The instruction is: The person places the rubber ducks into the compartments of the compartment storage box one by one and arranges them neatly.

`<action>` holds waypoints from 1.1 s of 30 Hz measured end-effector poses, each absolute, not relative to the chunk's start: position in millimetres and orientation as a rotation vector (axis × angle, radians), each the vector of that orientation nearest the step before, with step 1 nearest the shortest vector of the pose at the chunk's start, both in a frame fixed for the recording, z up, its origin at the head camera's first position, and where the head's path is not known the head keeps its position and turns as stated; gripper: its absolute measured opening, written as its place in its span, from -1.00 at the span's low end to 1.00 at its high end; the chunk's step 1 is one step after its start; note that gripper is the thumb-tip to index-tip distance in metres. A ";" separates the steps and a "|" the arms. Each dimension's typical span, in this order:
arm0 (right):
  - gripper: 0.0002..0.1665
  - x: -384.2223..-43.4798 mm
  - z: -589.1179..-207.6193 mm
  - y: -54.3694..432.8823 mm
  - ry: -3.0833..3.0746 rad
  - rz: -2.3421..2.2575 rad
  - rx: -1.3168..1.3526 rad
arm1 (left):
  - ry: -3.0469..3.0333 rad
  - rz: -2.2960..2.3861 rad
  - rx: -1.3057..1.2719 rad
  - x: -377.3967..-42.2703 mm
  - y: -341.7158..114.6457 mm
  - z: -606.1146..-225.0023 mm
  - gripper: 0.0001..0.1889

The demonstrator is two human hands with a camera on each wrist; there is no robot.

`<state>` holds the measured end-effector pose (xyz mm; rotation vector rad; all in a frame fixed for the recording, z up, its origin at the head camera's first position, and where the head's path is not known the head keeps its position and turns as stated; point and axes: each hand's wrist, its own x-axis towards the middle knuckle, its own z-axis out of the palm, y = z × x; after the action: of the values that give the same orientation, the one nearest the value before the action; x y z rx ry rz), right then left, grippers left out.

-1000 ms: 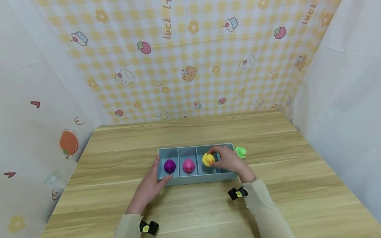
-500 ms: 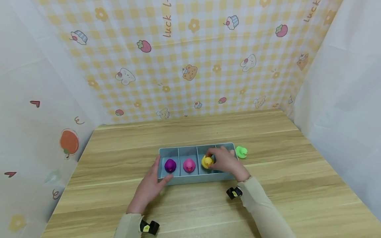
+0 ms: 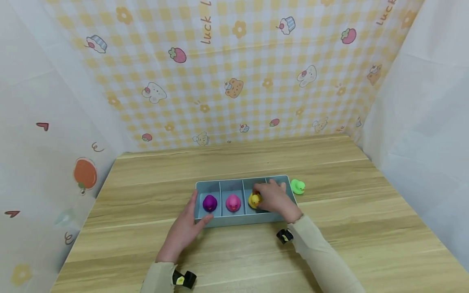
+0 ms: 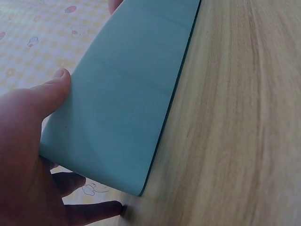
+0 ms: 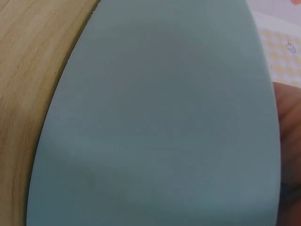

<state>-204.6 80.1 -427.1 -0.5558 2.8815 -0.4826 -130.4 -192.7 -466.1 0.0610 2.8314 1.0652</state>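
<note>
A blue-grey box (image 3: 238, 220) with a row of compartments sits on the wooden table. My left hand (image 3: 183, 230) holds its near left corner, thumb at the front rim and fingers along the end wall. Inside the third compartment from the left is a yellow toy duck (image 3: 253, 202), pinched between the thumb and fingers of my right hand (image 3: 275, 198). A purple toy duck (image 3: 210, 203) sits in the leftmost compartment, a pink toy duck (image 3: 233, 203) in the second. In the right wrist view the box's front wall (image 5: 160, 117) hides most of my right hand.
A green toy duck (image 3: 298, 186) stands on the table just beyond the box's right end. Yellow checked cloth (image 3: 234, 61) hangs behind the wooden table (image 3: 154, 195), and white cloth (image 3: 421, 134) closes in the right side.
My right hand has moved slightly left and down, lowering the yellow toy duck into the third compartment. My left hand stays at the box's left corner.
</note>
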 end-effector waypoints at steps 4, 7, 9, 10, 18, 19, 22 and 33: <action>-0.69 -205.2 -426.0 78.1 2.880 -0.459 -0.549 | 2.831 1.063 0.061 -130.3 -192.8 -464.8 -0.01; -0.68 -205.9 -427.1 77.7 2.885 -0.432 -0.555 | 2.828 1.075 0.061 -131.0 -192.8 -464.7 -0.02; -0.67 -206.2 -428.3 77.7 2.887 -0.409 -0.558 | 2.834 1.079 0.065 -131.2 -192.7 -465.1 -0.02; -0.67 -206.2 -428.9 77.8 2.886 -0.396 -0.559 | 2.837 1.082 0.068 -131.2 -192.7 -465.4 -0.02; -0.66 -202.5 -426.3 80.2 2.882 -0.413 -0.568 | 2.833 1.084 0.075 -130.4 -192.9 -465.6 -0.01; -0.67 -202.1 -425.3 81.5 2.882 -0.438 -0.571 | 2.830 1.084 0.073 -130.3 -192.7 -465.5 -0.02; -0.69 -200.8 -422.9 86.2 2.876 -0.510 -0.590 | 2.824 1.077 0.067 -130.3 -192.1 -465.1 -0.01; -0.79 -195.0 -412.7 100.0 2.913 -0.765 -0.601 | 2.846 1.059 0.086 -131.4 -192.5 -467.5 -0.01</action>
<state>-195.0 100.0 -412.7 -0.6014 2.9132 -0.7652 -131.4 -192.5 -467.5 0.0856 2.8455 1.0588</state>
